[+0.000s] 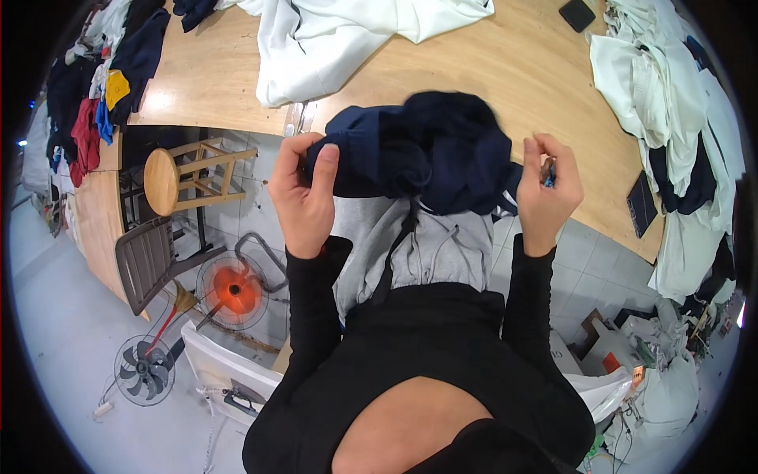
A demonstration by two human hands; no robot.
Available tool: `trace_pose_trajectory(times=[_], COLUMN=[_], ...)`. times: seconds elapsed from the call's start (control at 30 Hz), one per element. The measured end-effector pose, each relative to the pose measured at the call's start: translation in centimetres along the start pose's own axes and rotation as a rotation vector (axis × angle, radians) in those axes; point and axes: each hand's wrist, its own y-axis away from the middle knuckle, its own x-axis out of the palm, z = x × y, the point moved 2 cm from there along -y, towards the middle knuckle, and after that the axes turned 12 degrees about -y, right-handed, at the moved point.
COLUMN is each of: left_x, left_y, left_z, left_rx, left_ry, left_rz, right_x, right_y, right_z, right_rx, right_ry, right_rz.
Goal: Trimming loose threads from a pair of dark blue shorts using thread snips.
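A bunched navy garment (426,154) hangs in front of me over the near edge of the table, partly above my lap. My left hand (308,193) is closed on its left end, thumb on top of what looks like a gathered band. At the garment's right end is my right hand (550,193), its thumb and fingertips pinched together. Within those curled fingers shows a small blue object (549,174), too hidden to name. A narrow piece of the garment with a white strip reaches close to this hand; whether the fingers touch it is unclear.
White garments (324,55) lie on the wooden table (442,71) ahead, beside a dark flat object (577,14). More clothes (647,103) pile at right. On the left are a wooden stool (161,182), a folding chair (146,265) and floor fans (234,290).
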Motion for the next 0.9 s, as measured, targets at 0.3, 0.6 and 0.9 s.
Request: trace_pose_trajectory(times=[0.3,0.6,0.9], left_x=[-0.2,2.7,4.4], left_y=[0.3,1.4,2.1], left_z=[6.1,5.7,6.9], left_rx=[-0.104,0.332,0.365], left_ry=[-0.331,-0.698,-0.803], left_rz=[0.003,0.175,0.082], right_x=[7.2,10.0,4.4], right_y=[7.1,6.8,3.5], right_z=[0.7,-2.7,-1.7], right_rx=[-0.076,0.031,0.396], right_ry=[-0.292,-0.408,-0.57], right_rz=[0.565,0.478,0.307])
